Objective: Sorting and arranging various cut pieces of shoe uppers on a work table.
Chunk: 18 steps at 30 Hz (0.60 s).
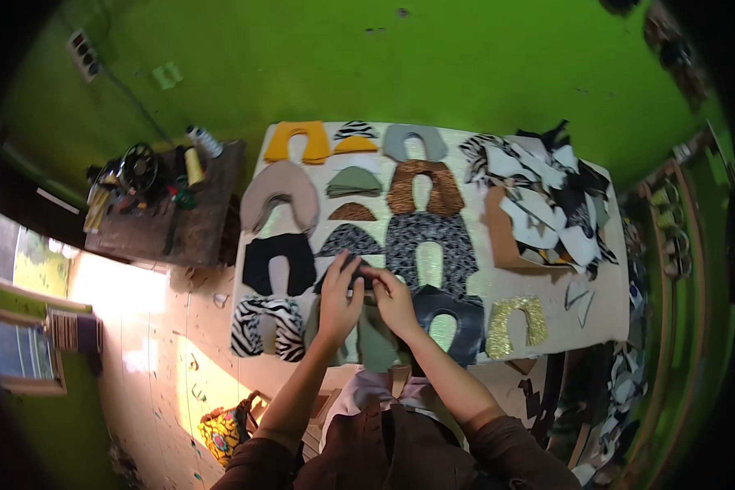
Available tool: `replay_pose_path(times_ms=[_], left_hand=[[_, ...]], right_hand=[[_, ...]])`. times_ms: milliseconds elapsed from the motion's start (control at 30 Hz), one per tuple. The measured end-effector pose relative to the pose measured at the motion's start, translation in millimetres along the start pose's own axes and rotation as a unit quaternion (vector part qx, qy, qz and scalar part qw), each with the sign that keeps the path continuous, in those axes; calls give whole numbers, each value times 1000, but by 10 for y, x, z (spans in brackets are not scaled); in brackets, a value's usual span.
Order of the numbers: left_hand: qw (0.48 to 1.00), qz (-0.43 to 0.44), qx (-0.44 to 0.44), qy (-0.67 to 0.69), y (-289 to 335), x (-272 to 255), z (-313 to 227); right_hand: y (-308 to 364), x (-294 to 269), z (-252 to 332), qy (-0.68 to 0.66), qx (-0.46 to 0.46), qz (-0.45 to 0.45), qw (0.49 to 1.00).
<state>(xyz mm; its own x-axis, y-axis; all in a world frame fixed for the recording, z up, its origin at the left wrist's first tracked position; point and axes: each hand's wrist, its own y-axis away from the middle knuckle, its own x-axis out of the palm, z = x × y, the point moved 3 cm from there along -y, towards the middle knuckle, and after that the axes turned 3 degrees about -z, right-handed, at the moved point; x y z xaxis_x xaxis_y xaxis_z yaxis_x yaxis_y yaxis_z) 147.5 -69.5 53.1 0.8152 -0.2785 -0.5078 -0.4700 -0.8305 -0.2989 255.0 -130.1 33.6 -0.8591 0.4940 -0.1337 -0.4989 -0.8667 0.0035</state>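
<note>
At the near middle of the table, my left hand (pixel 340 300) and my right hand (pixel 395 304) meet over a small black curved piece of material (pixel 357 279). Fingers of both hands close on it, partly hiding its outline. Under my wrists lies an olive-green U-shaped piece (pixel 377 343). Just beyond my fingertips is a grey-and-black patterned half-moon piece (pixel 349 238). Black (pixel 255 263) and zebra-striped (pixel 291 328) U-shaped pieces lie to the left. On the right are a patterned grey-and-black one (pixel 400 245) and a dark one (pixel 469 322).
A cardboard box (pixel 498 233) heaped with scraps stands on the table's right side. Nearby lies a gold U-shaped piece (pixel 502 327). Yellow (pixel 279 143), beige (pixel 257 192) and brown striped (pixel 400 192) pieces lie farther back. A sewing machine (pixel 135 171) stands at left.
</note>
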Motion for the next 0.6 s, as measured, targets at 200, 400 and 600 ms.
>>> replay_pose_path(times_ms=[200,400,600], left_hand=[[991,113,49,48,107,845,-575],[980,166,69,81,280,1675,-1210],[971,196,48,132,537,2636,-1801]], right_hand=[[334,-1018,-127,-9,-2,-96,995],[631,-1989,-246,-16,17,-142,990],[927,-3019,-389,118,-37,-148,981]])
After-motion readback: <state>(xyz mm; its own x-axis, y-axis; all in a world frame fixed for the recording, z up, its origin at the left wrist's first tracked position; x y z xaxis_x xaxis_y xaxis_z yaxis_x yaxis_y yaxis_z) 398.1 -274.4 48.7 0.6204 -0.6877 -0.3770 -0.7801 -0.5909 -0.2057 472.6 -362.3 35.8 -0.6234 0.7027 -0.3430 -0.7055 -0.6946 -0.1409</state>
